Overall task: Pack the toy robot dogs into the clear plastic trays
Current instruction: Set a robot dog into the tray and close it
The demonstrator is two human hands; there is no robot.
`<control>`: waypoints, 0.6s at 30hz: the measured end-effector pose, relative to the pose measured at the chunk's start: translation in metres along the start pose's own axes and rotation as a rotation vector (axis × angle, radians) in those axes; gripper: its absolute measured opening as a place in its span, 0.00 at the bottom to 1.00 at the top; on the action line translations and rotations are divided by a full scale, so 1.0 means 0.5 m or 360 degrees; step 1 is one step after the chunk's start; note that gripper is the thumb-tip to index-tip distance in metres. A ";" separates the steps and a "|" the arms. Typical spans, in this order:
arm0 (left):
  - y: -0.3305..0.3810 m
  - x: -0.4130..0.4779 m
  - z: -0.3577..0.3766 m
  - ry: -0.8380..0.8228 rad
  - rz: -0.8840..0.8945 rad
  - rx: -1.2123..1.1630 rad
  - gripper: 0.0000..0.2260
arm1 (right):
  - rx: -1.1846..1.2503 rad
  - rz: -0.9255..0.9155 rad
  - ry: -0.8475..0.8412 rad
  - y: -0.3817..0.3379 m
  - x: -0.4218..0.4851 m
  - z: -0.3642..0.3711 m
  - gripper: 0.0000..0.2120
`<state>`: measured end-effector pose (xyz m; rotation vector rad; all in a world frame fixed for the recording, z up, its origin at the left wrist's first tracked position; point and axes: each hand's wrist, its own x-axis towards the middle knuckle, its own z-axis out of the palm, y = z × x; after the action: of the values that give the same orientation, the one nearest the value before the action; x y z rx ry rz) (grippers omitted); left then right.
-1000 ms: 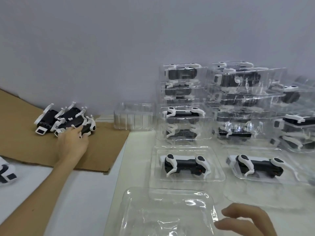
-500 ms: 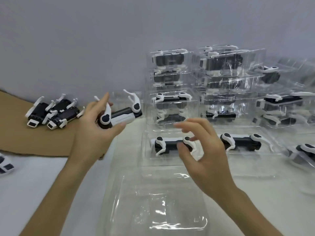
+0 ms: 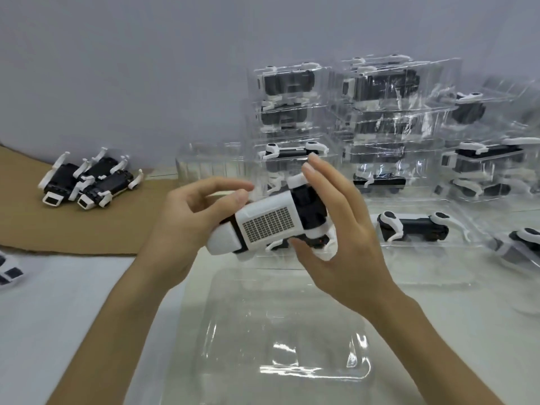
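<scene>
The toy robot dog [image 3: 267, 226] hung above the empty tray [image 3: 263, 317] at 6 o'clock, the left hand [image 3: 187, 229] with fingers clamped on its white end, the right hand [image 3: 342, 247] pinching its dark end between thumb and fingers. It likely needed turning onto its side, legs tucked, to seat. Stacked trays [image 3: 432, 92] at 1 o'clock each held a dog

— Where's your only view from?
— Your head, tipped forward and down: close on your left hand [image 3: 175, 235] and right hand [image 3: 347, 244], toy robot dog [image 3: 268, 226] centre-frame, grey wall [image 3: 146, 68] facing you.
</scene>
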<state>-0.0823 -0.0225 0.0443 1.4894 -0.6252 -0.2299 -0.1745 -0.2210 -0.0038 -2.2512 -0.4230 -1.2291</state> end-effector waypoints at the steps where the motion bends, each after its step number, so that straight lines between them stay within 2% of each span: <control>1: -0.004 0.001 0.002 -0.0025 -0.0044 -0.0015 0.07 | -0.0040 -0.0055 0.0016 -0.005 -0.001 0.001 0.39; 6: -0.030 -0.006 0.001 -0.0100 -0.0131 -0.0053 0.15 | -0.0204 -0.0213 0.0071 -0.020 -0.008 0.009 0.21; 8: -0.042 -0.014 -0.013 -0.0083 -0.0038 -0.0153 0.15 | -0.0173 -0.0148 0.0148 -0.016 -0.006 0.002 0.20; 11: -0.059 -0.031 -0.050 -0.0187 0.0161 0.0397 0.12 | -0.0100 0.0049 0.0251 -0.004 -0.003 -0.016 0.22; 15: -0.065 -0.048 -0.080 -0.0637 -0.0087 0.0838 0.17 | 0.0212 0.0405 0.0276 -0.002 -0.002 -0.023 0.20; 18: -0.065 -0.056 -0.080 -0.0691 -0.0196 0.1124 0.21 | 0.0419 0.0588 0.0301 -0.007 -0.003 -0.021 0.14</control>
<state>-0.0772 0.0229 0.0072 2.1864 -1.0310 -0.4678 -0.1840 -0.2244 0.0007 -1.8663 -0.0830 -1.1062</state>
